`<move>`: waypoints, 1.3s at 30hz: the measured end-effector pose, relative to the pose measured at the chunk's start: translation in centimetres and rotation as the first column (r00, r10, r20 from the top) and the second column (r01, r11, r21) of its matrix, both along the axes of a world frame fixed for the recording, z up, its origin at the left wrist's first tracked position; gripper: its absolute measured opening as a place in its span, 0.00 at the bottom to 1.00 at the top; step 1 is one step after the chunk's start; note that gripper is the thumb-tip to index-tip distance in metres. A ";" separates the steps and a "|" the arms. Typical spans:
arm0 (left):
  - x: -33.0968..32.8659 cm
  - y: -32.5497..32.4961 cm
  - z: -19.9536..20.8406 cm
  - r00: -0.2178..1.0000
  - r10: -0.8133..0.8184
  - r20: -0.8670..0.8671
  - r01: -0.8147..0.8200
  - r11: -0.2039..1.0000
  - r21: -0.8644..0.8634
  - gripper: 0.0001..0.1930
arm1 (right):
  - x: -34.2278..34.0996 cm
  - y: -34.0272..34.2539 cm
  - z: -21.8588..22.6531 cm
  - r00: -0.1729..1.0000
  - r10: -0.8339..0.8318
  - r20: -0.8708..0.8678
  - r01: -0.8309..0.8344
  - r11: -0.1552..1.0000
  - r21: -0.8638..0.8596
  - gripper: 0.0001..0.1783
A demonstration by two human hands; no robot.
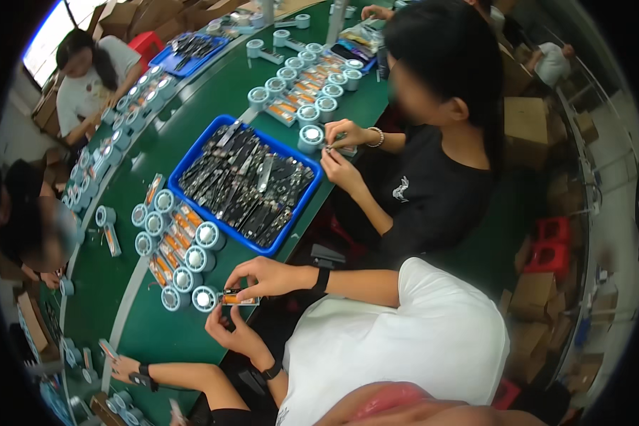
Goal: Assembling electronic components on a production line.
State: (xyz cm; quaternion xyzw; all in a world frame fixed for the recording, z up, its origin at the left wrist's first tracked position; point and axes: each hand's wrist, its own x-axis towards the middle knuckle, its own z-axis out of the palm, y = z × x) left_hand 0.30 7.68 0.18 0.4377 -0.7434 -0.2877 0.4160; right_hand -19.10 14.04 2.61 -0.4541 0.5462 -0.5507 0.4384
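Our left grip (240, 337) and right grip (266, 275) pinch the handheld fan (206, 299) by its open handle (239, 300) near the edge of the counter (165, 348), so let's keep it level.

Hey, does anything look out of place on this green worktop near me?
One light-blue unit lies alone, a gap to the picture's left of the grouped units, so it looks stray. The dark circuit boards are jumbled but appear to sit within the blue tray. I see no clear spill or damage.
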 end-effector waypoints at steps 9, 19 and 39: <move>-0.3 -0.8 -0.4 0.989 0.150 -0.015 -0.144 0.970 0.198 0.12 | 2.8 1.1 -0.2 0.959 -0.283 0.025 0.282 0.959 0.038 0.22; -0.8 0.2 0.3 0.993 -0.050 -0.110 0.063 0.991 0.121 0.07 | 3.3 0.8 -0.9 0.908 -0.420 0.005 0.420 0.906 -0.046 0.20; -0.4 -1.8 0.7 0.965 -0.261 -0.010 0.258 0.960 -0.112 0.11 | 1.8 0.4 -1.3 0.962 -0.271 -0.011 0.271 0.962 0.029 0.15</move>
